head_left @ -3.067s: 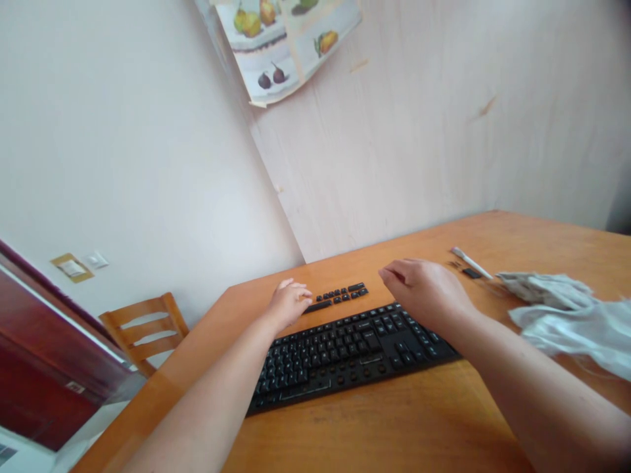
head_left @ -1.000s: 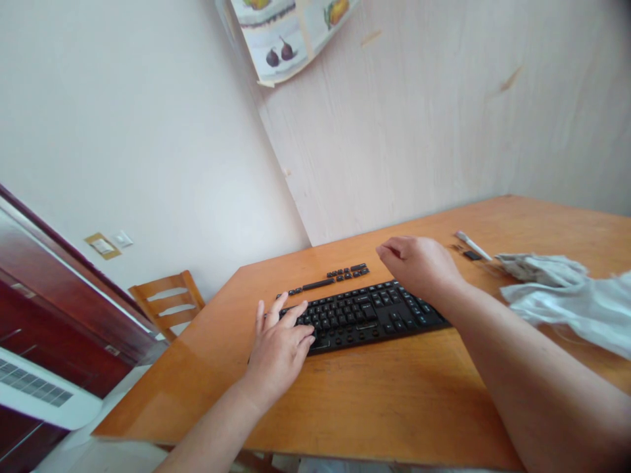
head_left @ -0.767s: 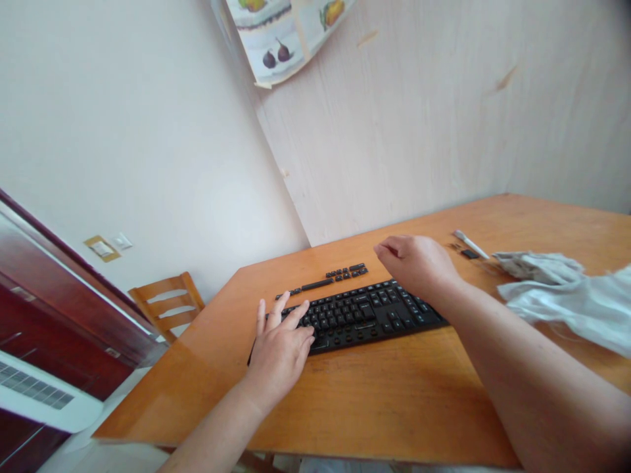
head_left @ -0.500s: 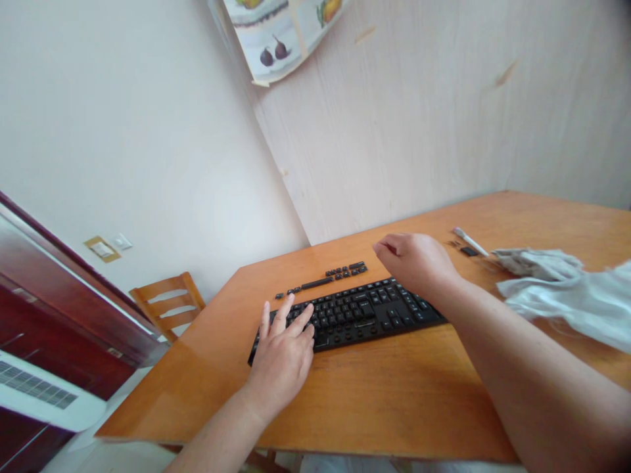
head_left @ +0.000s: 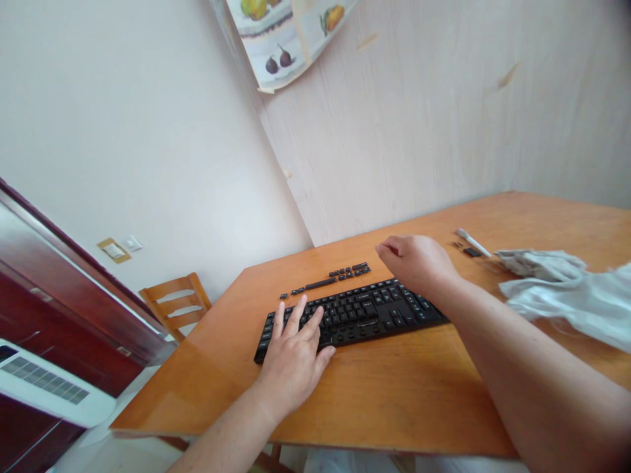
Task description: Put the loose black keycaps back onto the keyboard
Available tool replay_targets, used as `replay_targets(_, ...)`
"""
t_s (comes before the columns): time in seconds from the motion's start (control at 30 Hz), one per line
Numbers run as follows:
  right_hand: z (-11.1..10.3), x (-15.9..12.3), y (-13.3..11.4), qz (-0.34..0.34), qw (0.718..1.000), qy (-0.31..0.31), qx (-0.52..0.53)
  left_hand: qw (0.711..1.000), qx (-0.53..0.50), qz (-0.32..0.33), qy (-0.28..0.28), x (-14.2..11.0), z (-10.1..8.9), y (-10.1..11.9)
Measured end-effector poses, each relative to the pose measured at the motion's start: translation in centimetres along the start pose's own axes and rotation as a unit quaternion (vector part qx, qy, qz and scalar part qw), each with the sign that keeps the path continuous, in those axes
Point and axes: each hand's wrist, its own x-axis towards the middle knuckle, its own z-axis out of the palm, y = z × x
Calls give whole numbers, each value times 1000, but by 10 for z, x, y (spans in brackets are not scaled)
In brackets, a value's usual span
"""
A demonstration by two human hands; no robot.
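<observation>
A black keyboard lies at a slant on the wooden table, with a front row of keycaps off and bare round key seats showing. My left hand rests over its left part, open, fingers spread across the keys. Above the keyboard's right end is my right hand, closed; its fingertips are turned away, so whatever they hold, if anything, is hidden. Behind the keyboard lie several loose keycaps, among them a long black spacebar.
Right of my right hand lie a white brush-like stick, a small black piece and a crumpled grey and white cloth. A wooden chair stands beyond the table's left edge. A wall borders its back.
My left thumb has spread outward and now shows at the keyboard's front edge. My right hand stays closed in nearly the same place. The view has shifted slightly.
</observation>
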Motion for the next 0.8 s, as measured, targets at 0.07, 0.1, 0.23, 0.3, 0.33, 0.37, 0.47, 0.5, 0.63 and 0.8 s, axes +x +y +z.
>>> replay_targets(0.07, -1, 0, 1, -1, 1000, 0, 2, 1000, -2, -12, 11, -1, -2, -5)
replay_targets(0.1, -1, 0, 1, -1, 1000, 0, 2, 1000, -1, -23, 21, -1, -4, -9)
replay_targets(0.23, -2, 0, 0, 2, 1000, 3, 1, 993, -2, -101, 65, 7, -11, -35)
replay_targets(0.3, -1, 0, 0, 2, 1000, 3, -3, 989, -24, -125, 74, 17, -11, -50)
replay_targets(0.33, 0, 0, 0, 2, 1000, 2, -5, 988, -38, -131, 79, 23, -9, -58)
replay_targets(0.37, 0, -1, -1, 2, 1000, 1, -7, 987, -53, -133, 76, 30, -6, -66)
replay_targets(0.47, 2, -1, 0, 2, 1000, 3, -10, 983, -99, -133, 75, 53, 9, -86)
replay_targets(0.5, 2, 0, 0, 1, 1000, 5, -10, 982, -114, -131, 73, 62, 16, -92)
replay_targets(0.63, 0, 0, 1, -6, 1000, 14, -11, 980, -151, -122, 44, 99, 45, -107)
replay_targets(0.8, -3, -1, 0, -10, 1000, 24, -8, 984, -145, -101, -26, 141, 75, -113)
